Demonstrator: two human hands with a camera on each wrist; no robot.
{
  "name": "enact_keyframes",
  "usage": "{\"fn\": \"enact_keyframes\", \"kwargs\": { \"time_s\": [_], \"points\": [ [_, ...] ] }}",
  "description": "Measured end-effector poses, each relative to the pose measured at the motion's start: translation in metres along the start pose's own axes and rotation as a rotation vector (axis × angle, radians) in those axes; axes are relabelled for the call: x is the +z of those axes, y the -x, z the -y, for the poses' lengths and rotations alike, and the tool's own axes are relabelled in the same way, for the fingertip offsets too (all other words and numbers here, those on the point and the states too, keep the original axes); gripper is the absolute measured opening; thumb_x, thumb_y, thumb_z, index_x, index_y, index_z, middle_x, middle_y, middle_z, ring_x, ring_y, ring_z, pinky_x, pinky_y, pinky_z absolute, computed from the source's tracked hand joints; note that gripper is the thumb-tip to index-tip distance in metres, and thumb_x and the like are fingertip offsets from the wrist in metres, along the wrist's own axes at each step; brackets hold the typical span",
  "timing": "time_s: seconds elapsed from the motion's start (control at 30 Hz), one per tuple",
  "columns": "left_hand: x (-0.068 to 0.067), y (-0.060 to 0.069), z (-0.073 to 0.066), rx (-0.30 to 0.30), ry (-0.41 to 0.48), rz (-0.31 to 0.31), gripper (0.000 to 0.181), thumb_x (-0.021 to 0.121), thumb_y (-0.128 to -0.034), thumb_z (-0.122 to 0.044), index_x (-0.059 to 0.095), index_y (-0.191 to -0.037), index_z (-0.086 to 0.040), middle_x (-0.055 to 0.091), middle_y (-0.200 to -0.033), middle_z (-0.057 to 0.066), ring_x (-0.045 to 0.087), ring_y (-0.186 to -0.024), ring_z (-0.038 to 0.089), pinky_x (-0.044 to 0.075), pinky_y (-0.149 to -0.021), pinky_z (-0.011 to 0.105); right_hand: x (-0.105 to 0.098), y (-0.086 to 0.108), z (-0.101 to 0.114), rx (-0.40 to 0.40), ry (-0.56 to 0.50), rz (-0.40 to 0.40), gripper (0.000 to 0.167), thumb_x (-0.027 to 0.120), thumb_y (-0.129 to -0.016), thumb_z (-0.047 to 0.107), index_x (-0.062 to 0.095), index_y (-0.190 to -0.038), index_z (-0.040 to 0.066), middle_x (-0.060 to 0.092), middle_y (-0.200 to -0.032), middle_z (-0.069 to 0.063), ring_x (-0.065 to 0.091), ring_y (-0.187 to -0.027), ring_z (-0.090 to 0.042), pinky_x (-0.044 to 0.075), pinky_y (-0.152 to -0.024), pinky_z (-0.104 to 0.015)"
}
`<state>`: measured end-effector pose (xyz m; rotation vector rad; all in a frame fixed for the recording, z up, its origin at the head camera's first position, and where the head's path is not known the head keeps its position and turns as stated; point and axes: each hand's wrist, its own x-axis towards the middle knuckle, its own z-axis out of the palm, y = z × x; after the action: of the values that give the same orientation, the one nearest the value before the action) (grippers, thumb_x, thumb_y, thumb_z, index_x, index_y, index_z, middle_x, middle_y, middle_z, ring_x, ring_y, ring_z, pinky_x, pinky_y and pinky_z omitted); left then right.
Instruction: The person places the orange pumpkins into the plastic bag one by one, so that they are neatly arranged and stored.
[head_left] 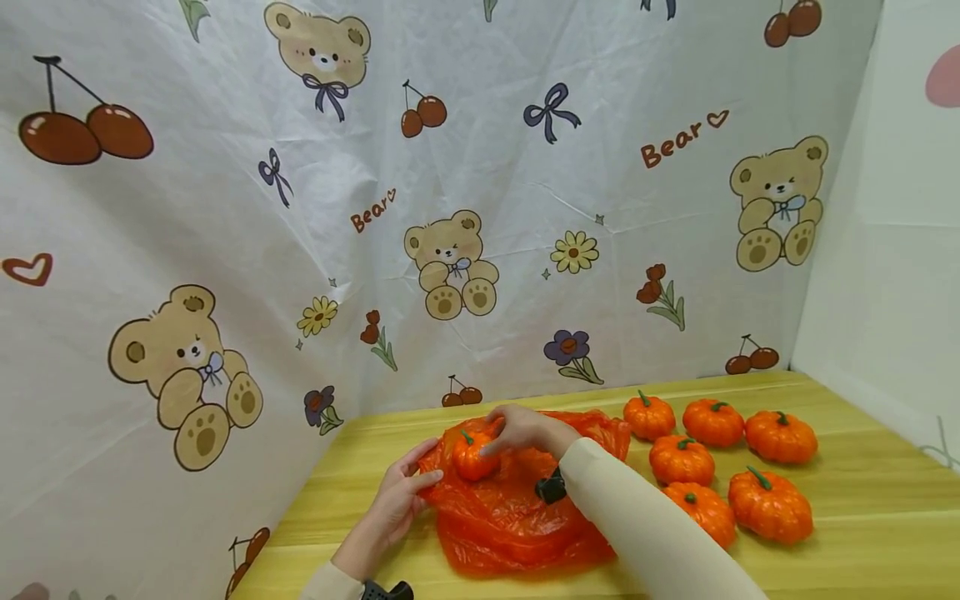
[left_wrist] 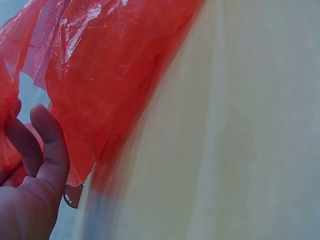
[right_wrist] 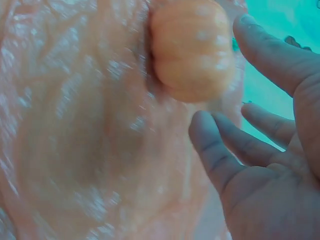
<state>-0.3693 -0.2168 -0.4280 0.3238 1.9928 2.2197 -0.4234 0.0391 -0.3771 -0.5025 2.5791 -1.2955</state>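
Note:
A thin red plastic bag [head_left: 517,525] lies spread on the table with its mouth open. One small orange pumpkin [head_left: 471,460] with a green stem sits at the bag's left side. My left hand [head_left: 401,490] holds the bag's left edge between thumb and fingers; in the left wrist view the red film [left_wrist: 110,75] hangs beside its bent fingers. Over the bag, my right hand [head_left: 525,429] is beside the pumpkin. The right wrist view has its fingers spread and apart from the pumpkin [right_wrist: 192,50], holding nothing.
Several more orange pumpkins [head_left: 712,422] stand in a group right of the bag, close to my right forearm. The wooden table [head_left: 877,492] meets a white cloth [head_left: 510,183] printed with bears and cherries at the back and left. A white panel [head_left: 885,292] rises on the right.

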Motion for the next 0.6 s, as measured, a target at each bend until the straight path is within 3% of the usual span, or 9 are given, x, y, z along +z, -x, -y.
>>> {"fn": "enact_keyframes", "kwargs": {
  "time_s": [0.4, 0.6],
  "points": [
    [-0.002, 0.002, 0.005, -0.006, 0.007, 0.002, 0.066, 0.058, -0.0985, 0.001, 0.033, -0.159, -0.002, 0.025, -0.164, 0.026, 0.059, -0.126, 0.029, 0.063, -0.089, 0.037, -0.043, 0.009, -0.002, -0.034, -0.055, 0.062, 0.063, 0.083, -0.087, 0.021, 0.054, -0.141, 0.005, 0.067, -0.127, -0.017, 0.068, -0.108, -0.034, 0.058, -0.099, -0.051],
    [-0.001, -0.002, 0.001, -0.008, 0.015, 0.001, 0.068, 0.061, -0.0981, -0.001, 0.033, -0.16, -0.004, 0.027, -0.163, 0.023, 0.059, -0.127, 0.029, 0.063, -0.091, 0.038, -0.067, 0.021, 0.004, -0.045, -0.03, 0.081, 0.064, 0.081, -0.089, 0.027, 0.053, -0.144, 0.011, 0.064, -0.135, -0.017, 0.069, -0.103, -0.025, 0.057, -0.102, -0.052]
  ]
}}
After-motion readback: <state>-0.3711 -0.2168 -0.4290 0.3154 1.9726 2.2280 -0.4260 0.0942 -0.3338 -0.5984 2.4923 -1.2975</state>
